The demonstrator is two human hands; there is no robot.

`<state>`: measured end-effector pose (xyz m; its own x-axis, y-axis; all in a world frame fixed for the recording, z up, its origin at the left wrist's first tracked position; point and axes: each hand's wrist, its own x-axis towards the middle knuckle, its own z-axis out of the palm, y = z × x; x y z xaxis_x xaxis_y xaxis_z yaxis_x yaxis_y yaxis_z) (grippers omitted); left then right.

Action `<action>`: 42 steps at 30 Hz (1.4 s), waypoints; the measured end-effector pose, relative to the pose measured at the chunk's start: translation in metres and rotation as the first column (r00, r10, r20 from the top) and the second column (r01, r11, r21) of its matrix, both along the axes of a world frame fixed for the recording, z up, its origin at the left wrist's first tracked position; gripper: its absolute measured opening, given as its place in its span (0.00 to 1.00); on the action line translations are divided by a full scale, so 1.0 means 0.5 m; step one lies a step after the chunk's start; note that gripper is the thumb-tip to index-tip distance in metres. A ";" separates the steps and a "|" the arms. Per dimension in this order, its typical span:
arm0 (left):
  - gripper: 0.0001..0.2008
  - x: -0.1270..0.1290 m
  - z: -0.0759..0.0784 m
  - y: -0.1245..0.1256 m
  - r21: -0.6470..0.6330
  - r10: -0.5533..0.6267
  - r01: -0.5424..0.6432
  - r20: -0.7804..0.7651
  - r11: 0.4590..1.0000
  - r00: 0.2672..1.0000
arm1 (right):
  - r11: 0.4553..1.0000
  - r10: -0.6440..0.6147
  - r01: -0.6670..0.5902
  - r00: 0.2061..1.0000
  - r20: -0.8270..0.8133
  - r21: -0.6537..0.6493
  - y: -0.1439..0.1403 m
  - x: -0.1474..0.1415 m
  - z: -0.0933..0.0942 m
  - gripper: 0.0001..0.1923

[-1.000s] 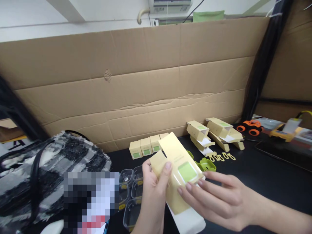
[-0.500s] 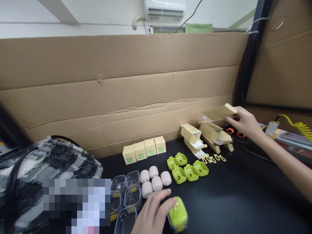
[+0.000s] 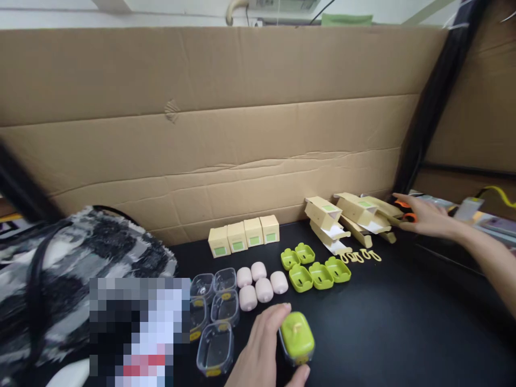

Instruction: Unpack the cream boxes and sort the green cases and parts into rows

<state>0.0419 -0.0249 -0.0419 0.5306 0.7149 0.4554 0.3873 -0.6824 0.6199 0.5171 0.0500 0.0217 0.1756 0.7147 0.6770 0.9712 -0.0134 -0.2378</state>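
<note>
Place reads as a small workshop. From where I stand: brown corrugated-cardboard partition (image 3: 226,80), black upright post (image 3: 431,102), black tabletop (image 3: 382,317); on it, cream green-labelled cardboard boxes (image 3: 237,232), clear plastic tubs (image 3: 215,346), lime-green plastic pieces (image 3: 321,276), grouped by kind.

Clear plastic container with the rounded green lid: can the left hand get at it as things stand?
Most likely yes: the left hand is right beside the container, fingers near its left side and thumb by its near edge, with nothing visible between. Whether they touch is hard to tell.
</note>
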 end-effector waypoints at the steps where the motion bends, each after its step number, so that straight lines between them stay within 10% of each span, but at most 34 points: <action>1: 0.37 0.001 -0.001 0.000 -0.085 0.015 -0.014 0.011 0.996 1.000 | 1.000 0.010 -0.010 1.000 0.014 0.014 -0.004 -0.016 0.012 0.16; 6: 0.32 0.004 -0.005 0.004 -0.412 -0.002 0.026 0.059 0.911 0.998 | 0.922 0.383 -0.387 0.916 0.116 0.007 -0.044 -0.201 0.079 0.14; 11: 0.31 -0.001 -0.007 0.005 -0.389 -0.012 0.036 0.063 0.921 0.998 | 0.614 0.786 -0.755 0.612 0.087 -0.230 -0.121 -0.459 0.061 0.07; 15: 0.32 -0.002 -0.012 0.007 -0.188 -0.073 0.068 -0.023 0.980 0.997 | 0.413 0.812 -0.835 0.518 -0.268 -0.363 -0.160 -0.544 0.010 0.03; 18: 0.35 -0.001 -0.017 0.006 -0.147 -0.075 0.070 -0.030 0.987 0.997 | 0.416 0.749 -0.880 0.475 -0.462 -0.230 -0.163 -0.538 -0.004 0.06; 24: 0.38 -0.011 0.006 0.011 -0.421 -0.042 0.170 0.295 0.891 0.954 | 0.597 0.588 -0.792 0.326 -0.740 0.125 -0.161 -0.517 0.015 0.11; 29: 0.38 0.033 0.039 0.014 -0.721 -0.108 0.465 0.484 0.513 0.869 | 0.427 0.711 -0.872 0.161 -0.684 0.239 -0.182 -0.521 -0.005 0.06; 31: 0.36 0.054 0.050 0.009 -0.738 -0.046 0.615 0.629 0.278 0.776 | 0.375 0.721 -0.914 0.183 -0.669 0.153 -0.188 -0.523 -0.012 0.07; 33: 0.31 0.061 0.061 0.002 -0.681 0.034 0.714 0.727 0.163 0.686 | 0.399 0.766 -0.913 0.280 -0.579 0.085 -0.191 -0.525 -0.013 0.07; 42: 0.30 0.031 0.058 -0.021 -0.702 0.108 0.619 0.688 0.353 0.718 | 0.460 0.878 -0.880 0.471 -0.089 -0.118 -0.206 -0.526 -0.004 0.32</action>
<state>0.0576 -0.0356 -0.0127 0.6783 0.7329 -0.0517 -0.3418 0.3771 0.8608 0.2542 -0.0530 0.0195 -0.5886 0.5736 0.5696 0.4837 0.8145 -0.3203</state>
